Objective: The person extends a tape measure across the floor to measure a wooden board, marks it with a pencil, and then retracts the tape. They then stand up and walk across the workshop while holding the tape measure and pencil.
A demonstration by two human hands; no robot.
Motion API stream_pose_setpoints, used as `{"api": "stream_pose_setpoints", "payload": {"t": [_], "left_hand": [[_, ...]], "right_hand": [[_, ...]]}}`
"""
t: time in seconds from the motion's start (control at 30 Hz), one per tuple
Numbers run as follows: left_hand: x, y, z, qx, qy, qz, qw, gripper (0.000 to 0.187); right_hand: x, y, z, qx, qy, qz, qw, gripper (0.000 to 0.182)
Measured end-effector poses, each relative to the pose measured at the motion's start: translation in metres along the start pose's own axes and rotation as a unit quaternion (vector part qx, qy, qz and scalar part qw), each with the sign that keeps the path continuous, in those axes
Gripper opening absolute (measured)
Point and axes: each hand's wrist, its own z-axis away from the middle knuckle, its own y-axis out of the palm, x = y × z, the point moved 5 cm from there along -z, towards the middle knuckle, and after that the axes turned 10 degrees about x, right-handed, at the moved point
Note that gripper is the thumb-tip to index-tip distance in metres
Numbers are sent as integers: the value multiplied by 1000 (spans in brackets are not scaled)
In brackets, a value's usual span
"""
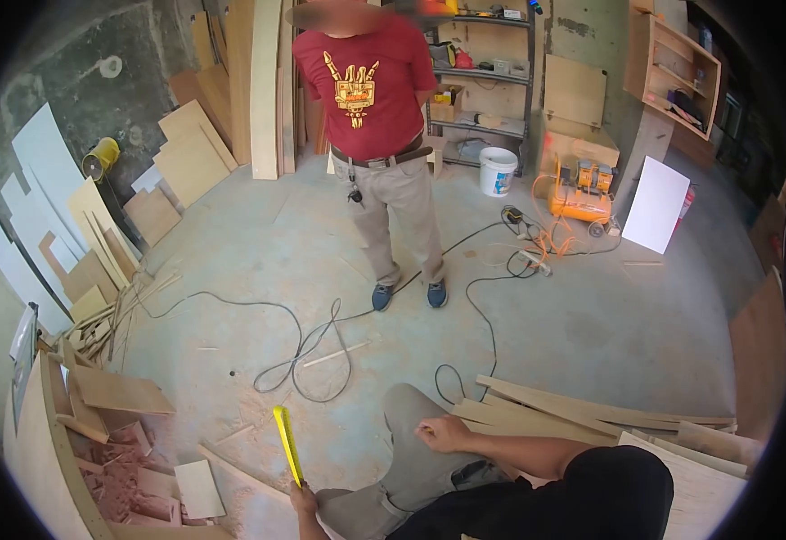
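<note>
My left hand (302, 498), low in the view, is closed round the lower end of a long yellow tool (287, 443), which points up and away over the floor. What kind of tool it is, I cannot make out for sure. My right hand (442, 434) rests by my raised knee (411, 409), its fingers curled in. Whether anything small is inside those fingers is hidden. Grey trousers cover my legs, and the right forearm lies across them.
A person (370, 99) in a red shirt stands ahead. A black cable (298, 337) loops over the floor (231, 270). Wood strips (582, 409) lie at the right, a scrap bin (60, 441) stands at the left, and an orange compressor (580, 200) stands behind.
</note>
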Motion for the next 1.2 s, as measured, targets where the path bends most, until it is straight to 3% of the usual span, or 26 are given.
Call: {"api": "stream_pose_setpoints", "payload": {"t": [0.2,0.4,0.8,1.2], "left_hand": [[4,-15,5,-31,18,-89,995,18],[19,-33,-7,-45,32,4,998,18],[48,-52,-39,-45,55,-14,997,17],[43,-34,-21,-41,31,-25,998,19]], "right_hand": [[-6,28,-25,14,-1,29,999,23],[4,49,-38,0,-10,13,1000,22],[23,86,-58,-2,0,18,1000,25],[9,68,-41,14,9,10,1000,26]]}}
